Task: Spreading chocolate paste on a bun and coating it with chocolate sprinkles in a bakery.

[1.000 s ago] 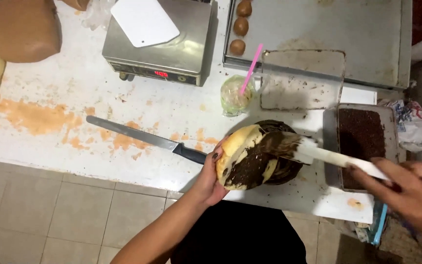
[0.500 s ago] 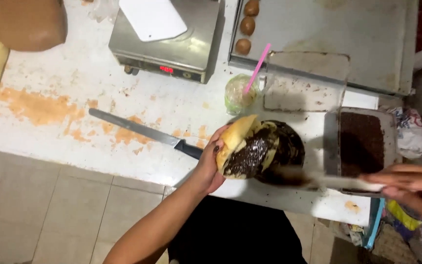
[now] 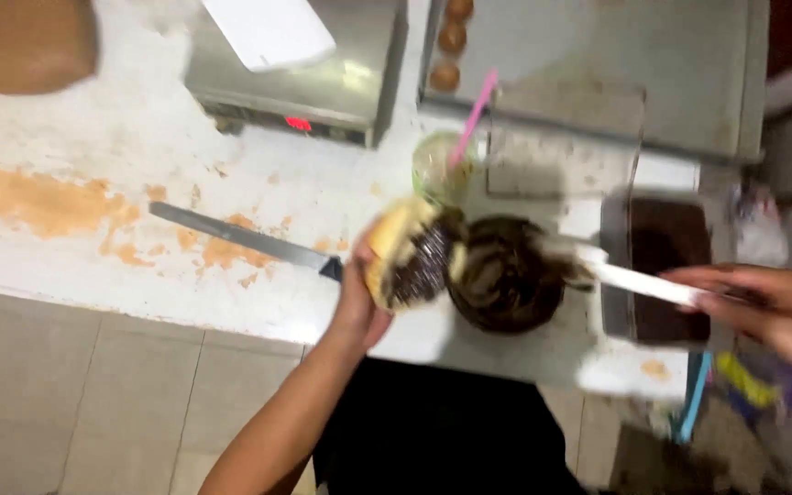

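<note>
Gripping split yellow bun smeared with dark chocolate (image 3: 407, 257) at frame centre, left hand (image 3: 357, 298) tilts it over round dark bowl of spread (image 3: 506, 275) to catch drips; right hand (image 3: 763, 307) clasps white-handled spatula (image 3: 639, 280), blade dipped in bowl.

Bakery kitchen — scale (image 3: 309, 78), floured worktop (image 3: 121, 156) (dough-smeared).

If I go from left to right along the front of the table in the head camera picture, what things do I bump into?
Knife → left hand holding the bun → bowl of dark spread → spatula → right hand.
</note>
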